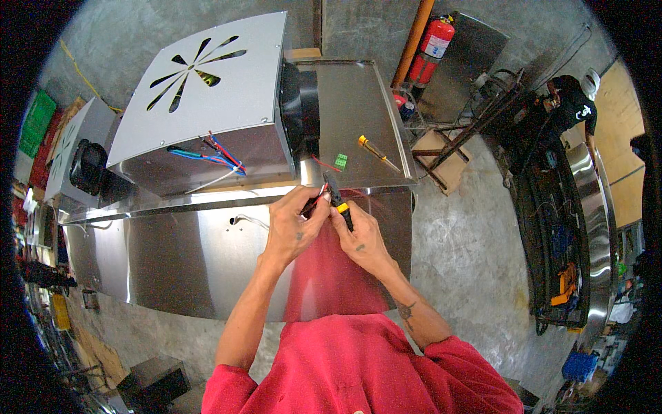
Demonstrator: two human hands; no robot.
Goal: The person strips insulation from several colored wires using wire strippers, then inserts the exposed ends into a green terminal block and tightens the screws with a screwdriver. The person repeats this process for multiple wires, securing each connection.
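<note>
Red shirt (358,366) lowest; left hand (293,231) pinches a red wire (318,195), right hand (360,238) grips yellow-handled pliers (338,196) over steel surface (186,255); screwdriver (378,153) nearby.

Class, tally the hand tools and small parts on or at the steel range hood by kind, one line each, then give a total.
Pliers with yellow-black handles, in the right hand: 1
Yellow-handled screwdriver: 1
Green terminal block: 1
Total: 3
</note>
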